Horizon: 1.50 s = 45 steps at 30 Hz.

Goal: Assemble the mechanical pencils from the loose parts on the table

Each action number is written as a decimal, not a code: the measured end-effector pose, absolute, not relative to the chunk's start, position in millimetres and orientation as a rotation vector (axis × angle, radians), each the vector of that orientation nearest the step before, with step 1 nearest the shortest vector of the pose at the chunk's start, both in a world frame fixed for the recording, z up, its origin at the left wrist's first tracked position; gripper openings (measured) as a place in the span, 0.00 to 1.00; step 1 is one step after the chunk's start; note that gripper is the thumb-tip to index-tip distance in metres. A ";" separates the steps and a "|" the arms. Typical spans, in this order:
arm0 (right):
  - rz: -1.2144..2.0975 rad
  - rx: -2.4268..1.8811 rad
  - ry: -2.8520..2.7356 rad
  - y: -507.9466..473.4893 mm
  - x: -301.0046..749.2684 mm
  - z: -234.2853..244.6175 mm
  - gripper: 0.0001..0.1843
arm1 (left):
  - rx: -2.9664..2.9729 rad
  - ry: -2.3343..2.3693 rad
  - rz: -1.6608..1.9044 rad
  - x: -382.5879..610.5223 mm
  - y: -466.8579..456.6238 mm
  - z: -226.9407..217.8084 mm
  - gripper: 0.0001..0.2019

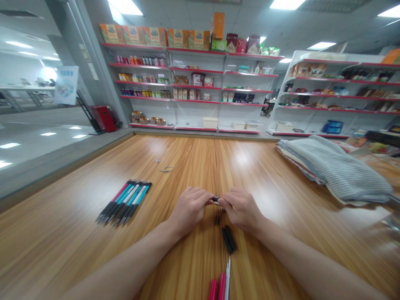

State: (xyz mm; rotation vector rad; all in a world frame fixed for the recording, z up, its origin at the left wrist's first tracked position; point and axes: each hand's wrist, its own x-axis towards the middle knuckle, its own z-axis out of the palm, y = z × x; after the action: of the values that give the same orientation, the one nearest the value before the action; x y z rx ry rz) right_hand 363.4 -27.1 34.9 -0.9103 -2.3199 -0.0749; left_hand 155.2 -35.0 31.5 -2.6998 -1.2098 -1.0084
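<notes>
My left hand (189,208) and my right hand (240,208) meet over the middle of the wooden table (281,200), both pinched on a small dark pen part (215,199) held between their fingertips. Below my right hand lie two black pen grips (228,239) side by side. Nearer to me lie two red pen barrels (218,289) and a thin pale refill (228,277). To the left lies a neat row of several assembled pens (125,201) with blue and red barrels and black tips.
A rubber band (166,168) and a small ring (158,160) lie farther back on the table. Folded striped cloths (337,166) are stacked at the right. Shelves of goods (193,83) line the far wall, with a red box (103,118) on the floor at left.
</notes>
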 end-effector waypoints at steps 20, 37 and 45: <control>0.030 -1.029 -2.237 -30.4 357.9 34.4 0.22 | -2.688 -1.195 -1.016 152.5 -34.5 28.6 0.09; 0.597 -1.098 -2.180 -21.2 376.0 27.1 0.04 | -2.663 -1.522 -1.046 152.9 -34.4 31.9 0.10; 0.439 -1.064 -2.391 -23.3 381.1 32.8 0.03 | -2.690 -1.551 -0.923 151.7 -33.1 30.8 0.10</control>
State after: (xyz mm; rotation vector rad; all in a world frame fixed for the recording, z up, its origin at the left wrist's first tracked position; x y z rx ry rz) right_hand 381.1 -23.3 32.8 -1.0637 -2.3911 0.4391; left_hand 151.7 -33.1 30.8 -2.6903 -1.5508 -0.9234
